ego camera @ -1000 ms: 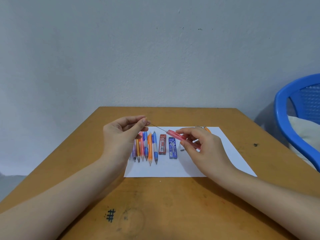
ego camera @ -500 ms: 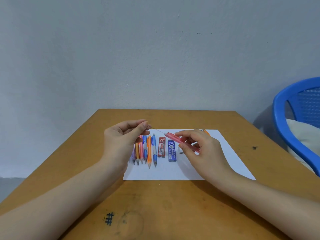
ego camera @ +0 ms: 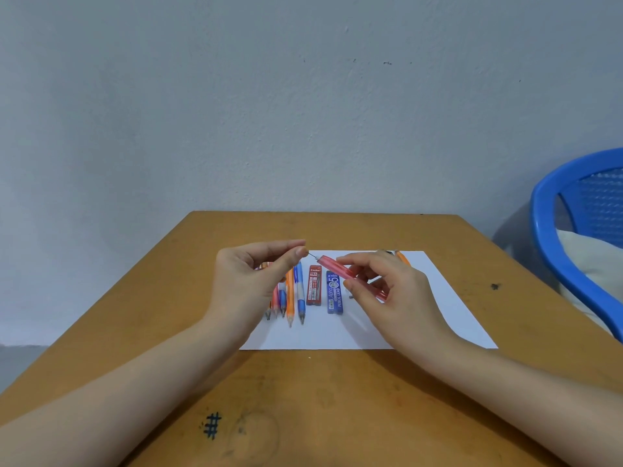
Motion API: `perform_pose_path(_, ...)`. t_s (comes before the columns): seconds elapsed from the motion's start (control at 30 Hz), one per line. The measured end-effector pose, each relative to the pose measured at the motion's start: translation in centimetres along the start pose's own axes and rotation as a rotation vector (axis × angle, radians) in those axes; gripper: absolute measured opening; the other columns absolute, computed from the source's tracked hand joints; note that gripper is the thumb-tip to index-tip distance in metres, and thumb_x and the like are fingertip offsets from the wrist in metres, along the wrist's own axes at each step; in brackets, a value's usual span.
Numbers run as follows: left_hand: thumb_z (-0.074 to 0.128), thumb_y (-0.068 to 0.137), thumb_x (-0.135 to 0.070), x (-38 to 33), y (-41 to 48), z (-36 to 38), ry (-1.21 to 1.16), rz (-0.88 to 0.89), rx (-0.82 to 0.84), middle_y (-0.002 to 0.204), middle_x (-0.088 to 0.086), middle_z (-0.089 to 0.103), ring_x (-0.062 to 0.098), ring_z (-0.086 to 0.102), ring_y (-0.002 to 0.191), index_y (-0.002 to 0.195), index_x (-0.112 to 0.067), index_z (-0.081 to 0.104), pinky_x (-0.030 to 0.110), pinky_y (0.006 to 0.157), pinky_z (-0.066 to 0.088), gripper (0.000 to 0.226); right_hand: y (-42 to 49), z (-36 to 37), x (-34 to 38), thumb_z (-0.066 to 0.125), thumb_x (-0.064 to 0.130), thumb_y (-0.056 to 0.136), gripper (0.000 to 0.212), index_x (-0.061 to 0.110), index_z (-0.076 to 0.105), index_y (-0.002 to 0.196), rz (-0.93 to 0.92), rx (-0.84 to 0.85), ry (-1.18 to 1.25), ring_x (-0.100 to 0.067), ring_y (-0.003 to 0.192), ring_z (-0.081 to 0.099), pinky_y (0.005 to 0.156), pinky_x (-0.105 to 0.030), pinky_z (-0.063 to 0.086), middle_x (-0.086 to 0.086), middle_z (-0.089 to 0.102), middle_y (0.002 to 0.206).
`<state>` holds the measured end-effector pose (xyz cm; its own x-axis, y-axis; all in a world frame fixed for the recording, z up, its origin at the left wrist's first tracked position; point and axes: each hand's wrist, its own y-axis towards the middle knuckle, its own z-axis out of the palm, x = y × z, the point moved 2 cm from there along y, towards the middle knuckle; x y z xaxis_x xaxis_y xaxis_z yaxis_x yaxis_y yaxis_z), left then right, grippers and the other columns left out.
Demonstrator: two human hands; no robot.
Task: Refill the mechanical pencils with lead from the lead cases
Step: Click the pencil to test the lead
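Observation:
My right hand (ego camera: 394, 291) grips a pink mechanical pencil (ego camera: 333, 266) above the white paper sheet (ego camera: 448, 315), its open rear end pointing left. My left hand (ego camera: 249, 278) pinches a thin lead stick (ego camera: 313, 255) between thumb and forefinger; only a short piece shows outside the pencil's end. Under my left hand lies a row of mechanical pencils, among them an orange one (ego camera: 290, 298) and a blue-and-white one (ego camera: 300, 291). To their right lie a red lead case (ego camera: 315, 286) and a blue lead case (ego camera: 334, 293).
The wooden table (ego camera: 337, 399) carries a black hash mark (ego camera: 212, 426) near its front. An orange pencil (ego camera: 403, 257) peeks out behind my right hand. A blue plastic chair (ego camera: 573, 237) with a white cloth stands at the right.
The lead has slid further into the pink pencil; my left fingertips now sit much closer to the pencil's end. The view has shifted slightly.

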<state>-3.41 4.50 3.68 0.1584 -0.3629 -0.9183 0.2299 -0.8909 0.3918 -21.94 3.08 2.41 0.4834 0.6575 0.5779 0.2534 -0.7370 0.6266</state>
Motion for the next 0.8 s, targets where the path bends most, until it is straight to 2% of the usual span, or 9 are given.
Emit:
perform_pose_path(0.1,0.069,0.073,-0.029,-0.10,-0.12,0.18,0.039,0.028,0.028,0.075,-0.025,0.070,-0.011,0.063,0.085,0.082,-0.038,0.070,0.007,0.062,0.049,0.012,-0.05,0.02,0.20,0.064,0.005,0.087,0.029,0.023,0.067,0.110,0.000,0.001,0.027,0.002,0.088,0.055,0.065,-0.005,0.043,0.015,0.062,0.092)
perform_pose_path(0.17,0.068,0.072,-0.030,-0.07,-0.18,0.20,0.059,0.049,0.055,0.074,-0.027,0.069,-0.012,0.062,0.087,0.082,-0.039,0.070,0.006,0.068,0.050,0.013,-0.09,0.04,0.27,0.064,0.006,0.087,0.030,0.024,0.067,0.110,0.005,0.006,0.042,0.001,0.088,0.055,0.064,-0.005,0.042,0.016,0.062,0.093)
perform_pose_path(0.23,0.068,0.071,-0.032,-0.04,-0.22,0.23,0.069,0.069,0.095,0.078,-0.025,0.070,-0.009,0.064,0.088,0.084,-0.038,0.071,0.009,0.073,0.051,0.015,-0.11,0.06,0.27,0.064,0.006,0.087,0.030,0.025,0.066,0.111,0.008,0.009,0.046,0.000,0.088,0.056,0.064,-0.006,0.043,0.015,0.063,0.094)
perform_pose_path(0.33,0.070,0.080,-0.019,0.08,-0.20,0.40,0.107,0.110,0.141,0.086,-0.022,0.072,-0.006,0.065,0.089,0.090,-0.035,0.072,0.014,0.075,0.053,0.019,-0.14,0.07,0.23,0.064,0.006,0.087,0.031,0.026,0.066,0.110,0.013,0.007,0.054,-0.002,0.087,0.056,0.063,-0.007,0.042,0.014,0.063,0.093)
perform_pose_path(0.47,0.068,0.083,-0.010,0.11,-0.23,0.53,0.128,0.153,0.151,0.086,-0.029,0.069,-0.008,0.063,0.090,0.095,-0.036,0.068,0.020,0.075,0.054,0.029,-0.17,0.08,0.17,0.063,0.007,0.088,0.029,0.026,0.067,0.110,0.034,0.010,0.071,-0.002,0.086,0.056,0.061,-0.008,0.042,0.016,0.062,0.091)
perform_pose_path(0.57,0.067,0.084,-0.010,0.22,-0.23,0.56,0.135,0.177,0.134,0.089,-0.029,0.069,-0.008,0.062,0.094,0.101,-0.040,0.064,0.024,0.079,0.055,0.035,-0.17,0.07,0.13,0.063,0.008,0.088,0.028,0.026,0.066,0.110,0.047,0.011,0.087,-0.002,0.085,0.056,0.060,-0.008,0.042,0.017,0.061,0.090)
perform_pose_path(0.67,0.067,0.085,-0.013,0.23,-0.22,0.50,0.198,0.219,0.154,0.091,-0.033,0.067,-0.007,0.061,0.095,0.096,-0.044,0.066,0.027,0.078,0.054,0.033,-0.12,0.10,0.21,0.063,0.009,0.088,0.029,0.030,0.065,0.109,0.055,0.017,0.096,-0.002,0.085,0.057,0.060,-0.009,0.043,0.019,0.060,0.089)
perform_pose_path(0.8,0.068,0.084,-0.015,0.32,-0.24,0.53,0.232,0.235,0.146,0.090,-0.035,0.066,-0.007,0.062,0.094,0.099,-0.047,0.064,0.025,0.077,0.054,0.036,-0.11,0.15,0.17,0.063,0.007,0.088,0.031,0.031,0.065,0.108,0.063,0.014,0.120,-0.005,0.082,0.057,0.060,-0.013,0.045,0.020,0.059,0.085)
